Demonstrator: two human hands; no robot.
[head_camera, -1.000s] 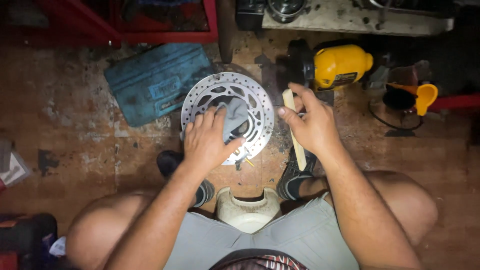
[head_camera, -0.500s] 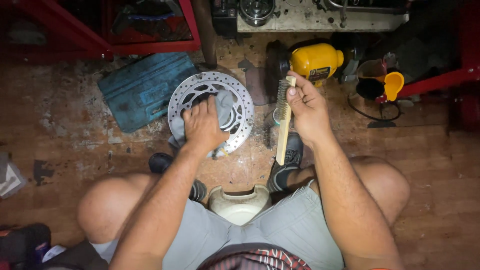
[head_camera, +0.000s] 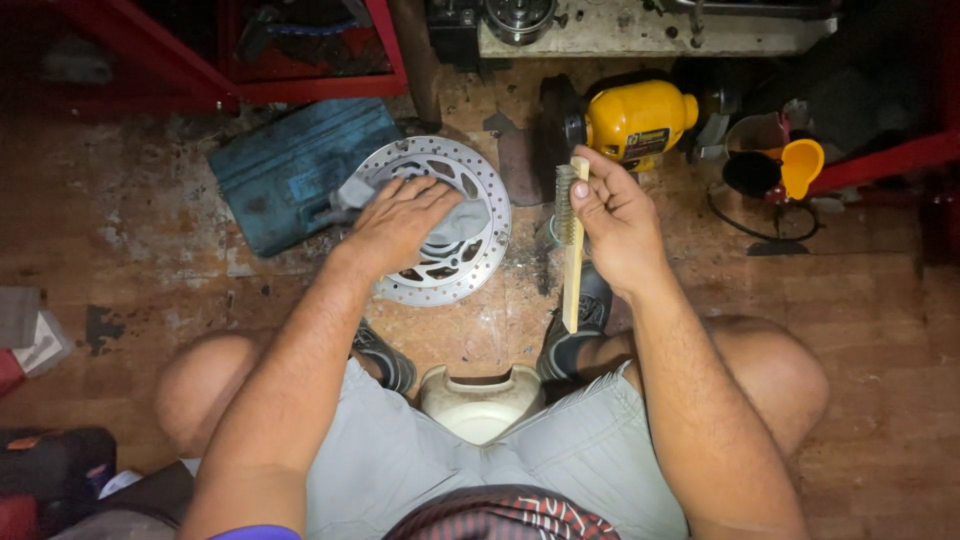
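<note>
From the head camera, looking straight down, the person sits low over a worn wooden floor (head_camera: 130, 230) with knees spread wide. The left hand (head_camera: 400, 222) lies flat, fingers spread, pressing a grey cloth (head_camera: 462, 222) onto a perforated metal brake disc (head_camera: 487, 190). The disc lies on the floor just ahead of the feet; the hand and cloth cover its centre and left half, while the right and lower rim stay exposed. Its upper left edge sits just beside, perhaps touching, a teal tool case (head_camera: 290, 170).

The right hand (head_camera: 618, 222) is closed around a wooden-handled wire brush (head_camera: 573, 250), held upright off the floor, bristles facing left toward the disc and apart from it. The handle's lower end hangs over the right shoe (head_camera: 580, 335). A narrow strip of bare floor separates disc and brush.

Behind the brush, close to the fingertips, lies a yellow power tool (head_camera: 640, 120); further right are an orange funnel (head_camera: 803, 165) and a black cable. A red metal frame (head_camera: 310, 90) and a grey bench edge (head_camera: 640, 35) close off the top. A white plastic container (head_camera: 480, 400) sits between the thighs. Open floor stretches left of the case and right of the knee.
</note>
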